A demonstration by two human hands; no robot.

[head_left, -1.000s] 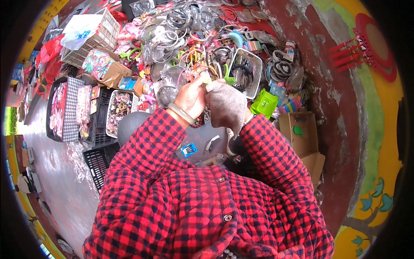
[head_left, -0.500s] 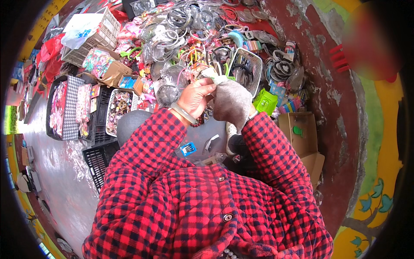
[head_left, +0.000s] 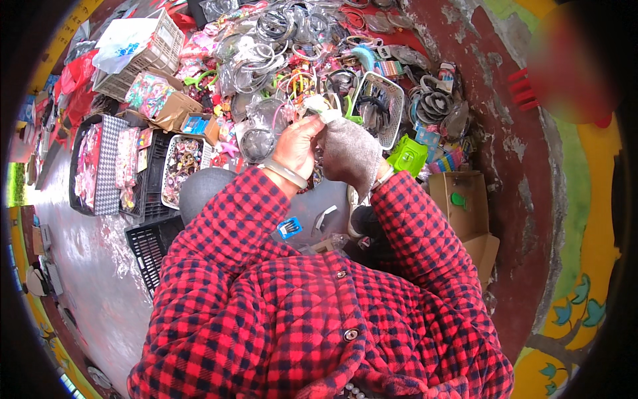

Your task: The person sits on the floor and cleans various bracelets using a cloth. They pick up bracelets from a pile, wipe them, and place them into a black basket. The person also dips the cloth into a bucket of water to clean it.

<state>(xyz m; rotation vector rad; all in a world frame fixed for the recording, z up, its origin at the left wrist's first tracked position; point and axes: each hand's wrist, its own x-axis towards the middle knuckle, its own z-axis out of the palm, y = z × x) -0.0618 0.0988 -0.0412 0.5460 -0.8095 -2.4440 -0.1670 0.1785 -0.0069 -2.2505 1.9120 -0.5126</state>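
My left hand, bare with a pale bangle at the wrist, is raised in front of me with its fingers bent together. They close on a small white, soft-looking piece at the top. Grey cloth, like a mitt or rag, covers my right hand; its fingers are hidden beneath. The covered hand meets the white piece and my left fingertips from the right. What kind of thing the white piece is cannot be made out. Just beyond lie hairbands and a white basket.
Heaped hair accessories in clear bags spread ahead. On the left stand a pale crate, a houndstooth-patterned box and a black basket. To the right are a green plastic tray, a cardboard box and a worn red wall.
The grey-covered right hand has turned and tipped toward my left hand. The white piece at the top has shifted slightly left, and my left fingers have moved up around it.
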